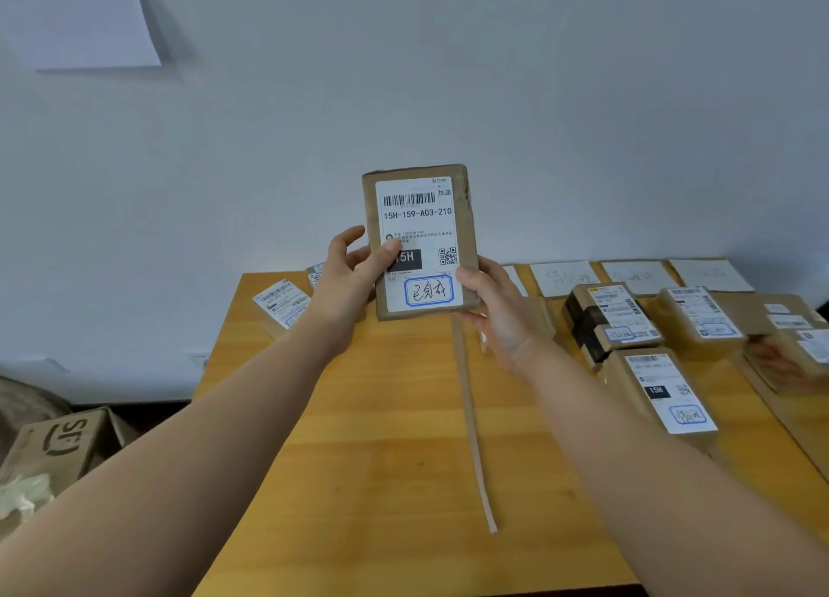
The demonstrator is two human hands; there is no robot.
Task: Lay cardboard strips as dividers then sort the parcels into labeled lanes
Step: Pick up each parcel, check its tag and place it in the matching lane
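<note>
I hold a small brown parcel (pixel 421 237) upright above the wooden table (pixel 381 439), its white shipping label facing me. My left hand (pixel 347 278) grips its left edge with the thumb on the label. My right hand (pixel 498 309) holds its lower right corner. A thin cardboard strip (pixel 473 426) lies lengthwise on the table below the parcel. To the right of the strip, several labelled parcels (pixel 664 390) lie in rows, with white handwritten lane cards (pixel 563 278) along the table's back edge. Two parcels (pixel 280 305) rest at the table's far left corner.
A white wall rises right behind the table. On the floor to the left stands an open cardboard box (pixel 63 444) with pale packing material beside it. A sheet of paper (pixel 80 18) hangs on the wall at top left.
</note>
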